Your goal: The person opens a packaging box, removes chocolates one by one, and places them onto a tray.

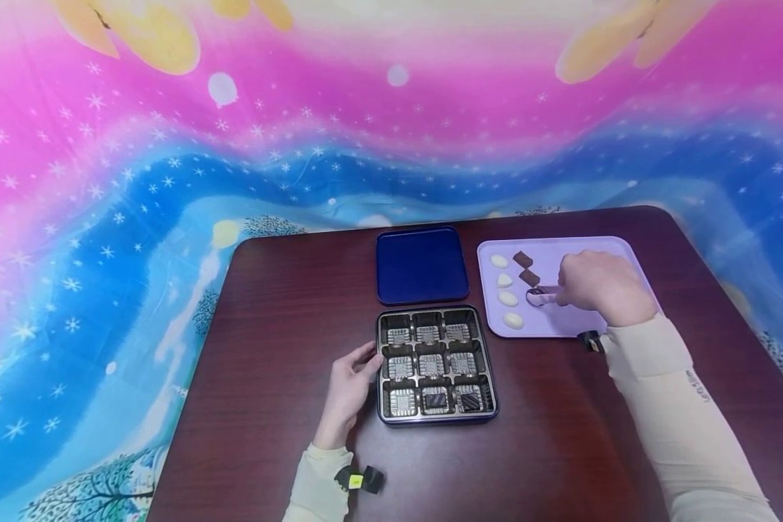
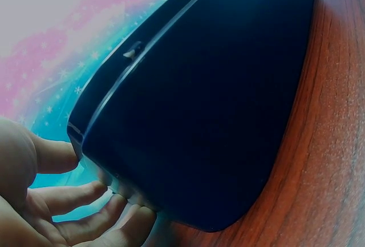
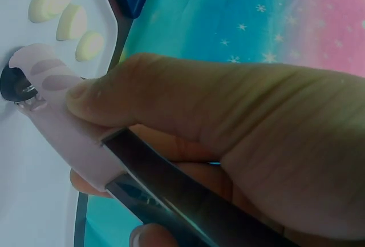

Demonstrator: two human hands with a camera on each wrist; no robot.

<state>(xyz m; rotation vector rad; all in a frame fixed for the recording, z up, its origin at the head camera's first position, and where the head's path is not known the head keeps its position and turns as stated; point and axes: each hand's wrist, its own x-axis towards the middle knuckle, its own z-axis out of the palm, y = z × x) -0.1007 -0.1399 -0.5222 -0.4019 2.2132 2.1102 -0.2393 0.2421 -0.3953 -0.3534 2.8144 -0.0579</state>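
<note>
My right hand holds tongs with lilac tips and dark metal arms over the lilac tray. Between the tips is a round dark chocolate, partly hidden by them. On the left, my left hand grips the left side of a dark blue tin box, thumb at the rim and fingers against the wall. A plastic insert divides the box into several compartments. In its nearest row, a dark chocolate lies in the middle compartment and a striped dark chocolate in the right one.
Several white egg-shaped sweets line the tray's left side, beside two brown chocolate pieces. A blue lid lies behind the box. Under everything is a dark red-brown table, with a patterned cloth behind.
</note>
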